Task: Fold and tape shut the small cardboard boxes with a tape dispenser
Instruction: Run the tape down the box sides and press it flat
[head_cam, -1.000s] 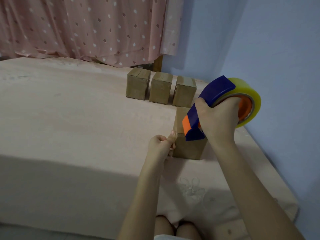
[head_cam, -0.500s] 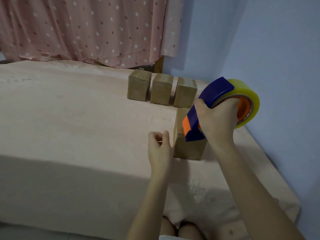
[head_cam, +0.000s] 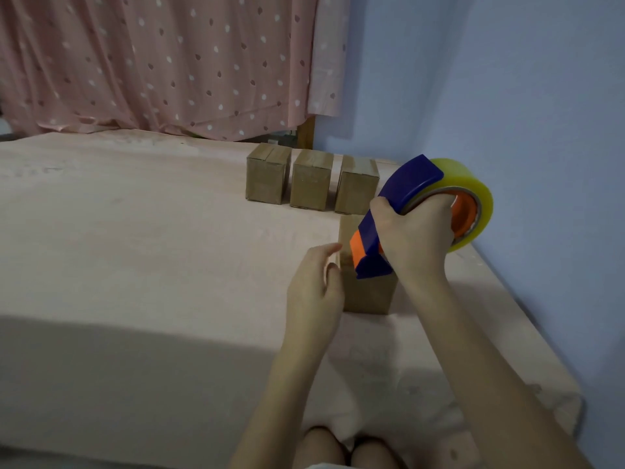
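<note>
A small cardboard box [head_cam: 368, 294] stands on the pink-covered bed, partly hidden by both hands. My right hand [head_cam: 414, 240] grips a blue and orange tape dispenser [head_cam: 406, 187] with a yellowish tape roll [head_cam: 473, 184]; the dispenser's front end sits over the box's top. My left hand [head_cam: 314, 289] lies against the box's left side with its fingers relaxed and holds nothing. Three closed cardboard boxes [head_cam: 311, 184] stand in a row farther back.
The pink bed sheet [head_cam: 135, 248] stretches wide to the left. A pink dotted curtain [head_cam: 169, 62] hangs behind it. A blue wall [head_cam: 541, 130] runs close along the right side. My knees [head_cam: 348, 448] show at the bottom.
My left hand has let go of its pinch at the box's front corner, opened, and moved to the box's left side. The right hand and dispenser have barely shifted.
</note>
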Available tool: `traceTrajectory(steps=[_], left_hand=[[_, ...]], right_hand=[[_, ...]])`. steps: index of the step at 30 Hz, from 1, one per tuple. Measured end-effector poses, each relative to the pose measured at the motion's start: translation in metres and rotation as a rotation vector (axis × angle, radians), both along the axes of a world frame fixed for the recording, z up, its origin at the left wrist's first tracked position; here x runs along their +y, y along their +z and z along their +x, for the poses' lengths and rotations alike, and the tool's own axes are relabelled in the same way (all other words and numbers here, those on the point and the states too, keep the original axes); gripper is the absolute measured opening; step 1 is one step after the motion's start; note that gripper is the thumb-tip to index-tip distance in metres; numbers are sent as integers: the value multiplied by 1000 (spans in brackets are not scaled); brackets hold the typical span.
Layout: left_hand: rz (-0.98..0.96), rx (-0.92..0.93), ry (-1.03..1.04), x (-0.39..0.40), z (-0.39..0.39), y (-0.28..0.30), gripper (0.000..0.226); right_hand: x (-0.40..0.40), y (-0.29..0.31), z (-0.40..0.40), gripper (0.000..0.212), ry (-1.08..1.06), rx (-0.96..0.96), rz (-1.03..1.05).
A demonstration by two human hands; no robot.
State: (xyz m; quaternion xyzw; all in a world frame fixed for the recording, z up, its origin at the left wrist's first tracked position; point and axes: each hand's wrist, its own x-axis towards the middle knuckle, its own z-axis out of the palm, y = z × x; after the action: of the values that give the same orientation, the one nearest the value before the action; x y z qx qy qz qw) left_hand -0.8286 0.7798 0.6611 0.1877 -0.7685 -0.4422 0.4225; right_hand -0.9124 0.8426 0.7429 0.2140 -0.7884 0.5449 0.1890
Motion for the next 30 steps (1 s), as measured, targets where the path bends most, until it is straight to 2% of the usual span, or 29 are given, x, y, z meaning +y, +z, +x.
traceTrajectory(steps=[3, 7, 10, 12, 15, 20, 27, 30], left_hand=[[-275, -106, -36, 5, -2, -6, 37], [-529, -255, 113, 9, -3, -11, 46], [-714, -338, 158, 5, -7, -14, 48], [-787, -392, 177, 4, -8, -13, 57], [-828, -480, 198, 5, -8, -10, 63], [-849, -517, 214, 5, -9, -12, 67], [-843, -513, 217, 10, -13, -12, 60], [-805, -448, 202, 9, -13, -10, 45]], right_hand=[[0, -1, -2, 54, 9, 7, -18], [2, -4, -7, 51, 17, -16, -67], [7, -3, -13, 36, 42, -79, -183], [13, -1, -18, 29, 55, -123, -278], [19, 0, -24, 30, 77, -195, -376], [28, 8, -35, 36, 60, -238, -448], [43, 13, -42, 41, 3, -251, -490], [60, 30, -50, 21, -11, -189, -497]])
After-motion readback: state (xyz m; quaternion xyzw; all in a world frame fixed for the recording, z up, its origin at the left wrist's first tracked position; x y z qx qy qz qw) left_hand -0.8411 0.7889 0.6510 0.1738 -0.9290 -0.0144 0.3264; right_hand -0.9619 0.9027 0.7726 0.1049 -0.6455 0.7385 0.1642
